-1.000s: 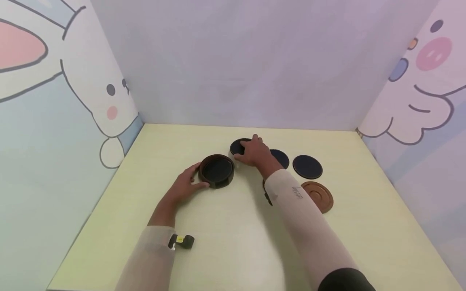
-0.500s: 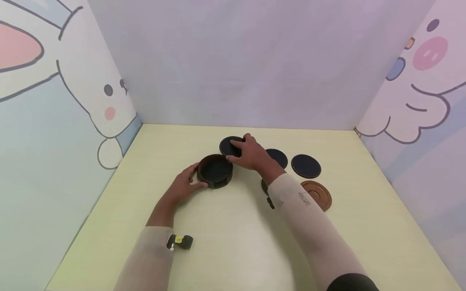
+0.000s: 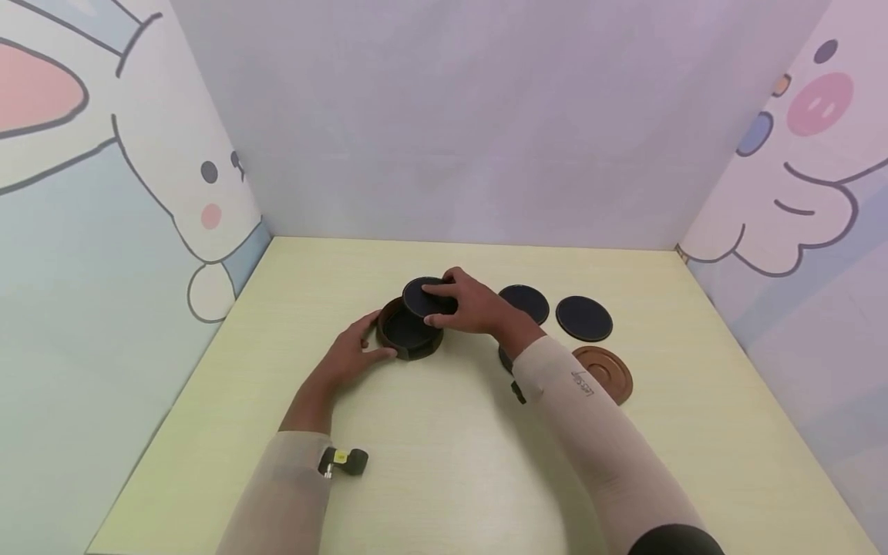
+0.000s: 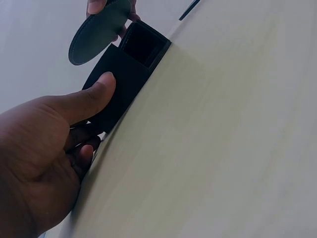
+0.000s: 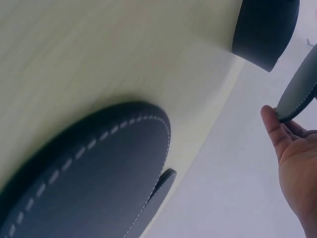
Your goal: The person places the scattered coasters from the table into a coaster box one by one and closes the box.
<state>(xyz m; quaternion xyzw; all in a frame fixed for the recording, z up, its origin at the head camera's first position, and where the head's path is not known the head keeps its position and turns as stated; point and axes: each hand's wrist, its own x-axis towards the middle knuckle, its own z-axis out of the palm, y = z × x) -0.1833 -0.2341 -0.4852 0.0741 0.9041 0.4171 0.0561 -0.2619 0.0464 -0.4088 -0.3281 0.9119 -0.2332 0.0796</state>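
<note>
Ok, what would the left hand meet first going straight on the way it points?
The round holder, which it grips. Past that, the coaster in the right hand looks higher up, though depth is unclear.

Toward the far edge of the counter (image 3: 430,462), the right part of a black coaster (image 3: 418,297) is covered by the right hand (image 3: 474,303), and the far-right rim of the holder (image 3: 418,352) is hidden by that coaster. Nearer the right edge, a brown disc (image 3: 612,370) is partly covered by the right sleeve (image 3: 597,428), by which a dark round piece (image 3: 506,360) is mostly concealed. The sleeve's lettering (image 3: 582,383) is too small to be read surely. The counter's near right corner is cut off.
</note>
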